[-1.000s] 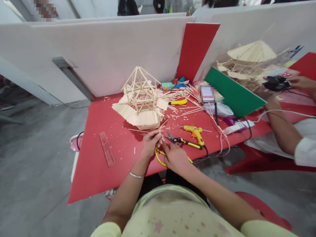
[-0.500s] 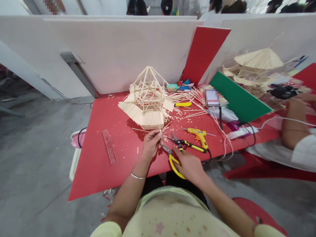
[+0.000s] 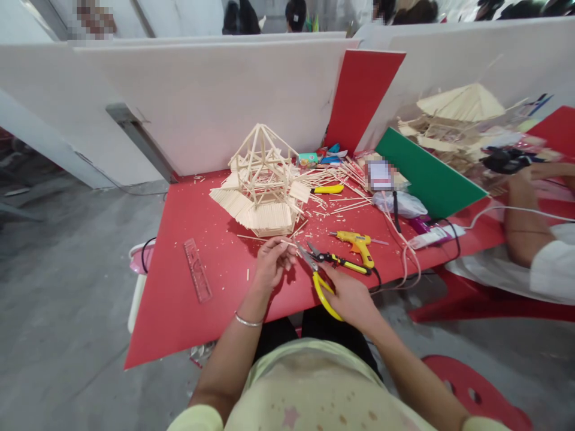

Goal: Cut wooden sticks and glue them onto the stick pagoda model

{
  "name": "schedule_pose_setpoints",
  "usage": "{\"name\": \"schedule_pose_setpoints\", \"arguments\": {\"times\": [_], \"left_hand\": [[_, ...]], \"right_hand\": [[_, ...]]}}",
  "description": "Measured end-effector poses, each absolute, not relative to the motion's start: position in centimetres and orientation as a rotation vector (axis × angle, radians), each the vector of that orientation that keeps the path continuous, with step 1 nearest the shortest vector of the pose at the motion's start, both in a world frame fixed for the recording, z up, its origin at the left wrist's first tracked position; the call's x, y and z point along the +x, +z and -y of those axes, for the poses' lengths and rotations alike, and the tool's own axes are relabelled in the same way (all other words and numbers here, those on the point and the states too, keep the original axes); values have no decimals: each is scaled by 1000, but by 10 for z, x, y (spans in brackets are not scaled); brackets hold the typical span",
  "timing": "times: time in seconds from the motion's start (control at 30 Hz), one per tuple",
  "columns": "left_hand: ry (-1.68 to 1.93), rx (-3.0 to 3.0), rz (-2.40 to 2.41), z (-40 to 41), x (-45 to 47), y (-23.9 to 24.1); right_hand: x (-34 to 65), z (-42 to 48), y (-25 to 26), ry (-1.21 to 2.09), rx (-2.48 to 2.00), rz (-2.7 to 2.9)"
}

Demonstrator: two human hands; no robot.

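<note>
My left hand (image 3: 271, 264) pinches a thin wooden stick (image 3: 287, 243) just in front of the stick house model (image 3: 263, 184). Close to its right, my right hand (image 3: 349, 294) grips yellow-handled scissors (image 3: 317, 280), whose blades point up-left at the stick's end. Both hands hover over the red table (image 3: 179, 299) near its front edge. A second pair of yellow-and-black cutters (image 3: 335, 259) lies flat just beyond the right hand.
A yellow glue gun (image 3: 357, 242) with its cord, a clear ruler (image 3: 196, 278), loose sticks (image 3: 341, 179), a yellow knife (image 3: 327, 189) and a plastic bag (image 3: 402, 203) lie on the table. White partition boards stand behind. At the right another person's arm (image 3: 523, 221) works beside a second stick model (image 3: 453, 117).
My right hand picked up the yellow scissors and brought their blades to the stick held in my left hand. The left hand stayed almost in place.
</note>
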State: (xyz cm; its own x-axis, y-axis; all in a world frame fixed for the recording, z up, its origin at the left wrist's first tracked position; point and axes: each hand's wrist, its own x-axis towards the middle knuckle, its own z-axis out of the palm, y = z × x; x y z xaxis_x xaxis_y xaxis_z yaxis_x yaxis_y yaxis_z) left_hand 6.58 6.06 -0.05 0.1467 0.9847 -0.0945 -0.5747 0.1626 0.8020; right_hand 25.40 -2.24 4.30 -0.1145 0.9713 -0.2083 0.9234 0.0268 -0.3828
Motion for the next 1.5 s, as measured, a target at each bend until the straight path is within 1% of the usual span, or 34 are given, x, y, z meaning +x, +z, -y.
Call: {"name": "schedule_pose_setpoints", "arguments": {"times": [0.13, 0.27, 0.33, 0.43, 0.57, 0.7, 0.93, 1.13, 1.23, 1.33, 1.5], "left_hand": [[1275, 704, -735, -60, 66, 3], [1286, 702, -788, -61, 70, 4], [1292, 658, -789, -62, 71, 5], [1251, 558, -752, -62, 73, 9], [1223, 460, -679, -60, 77, 15], [1236, 441, -688, -59, 84, 15], [1125, 469, -709, -57, 93, 23], [1150, 433, -710, -68, 89, 24], [1142, 453, -677, -76, 91, 18], [1148, 480, -657, -83, 94, 18], [1139, 445, -690, -91, 94, 25]], "right_hand": [[231, 17, 39, 592, -2033, 2287], [220, 11, 22, 500, -1870, 2322], [220, 7, 17, 460, -1746, 2230], [223, -1, 18, 424, -1567, 1930], [228, -17, 28, 610, -1360, 1584], [228, -31, 36, 723, -1290, 1430], [224, -46, 46, 744, -1298, 1312], [226, -53, 49, 1057, -1311, 1261], [224, -55, 47, 1145, -1288, 1235], [220, -57, 46, 1141, -1299, 1216], [217, -65, 48, 1022, -1378, 1261]]}}
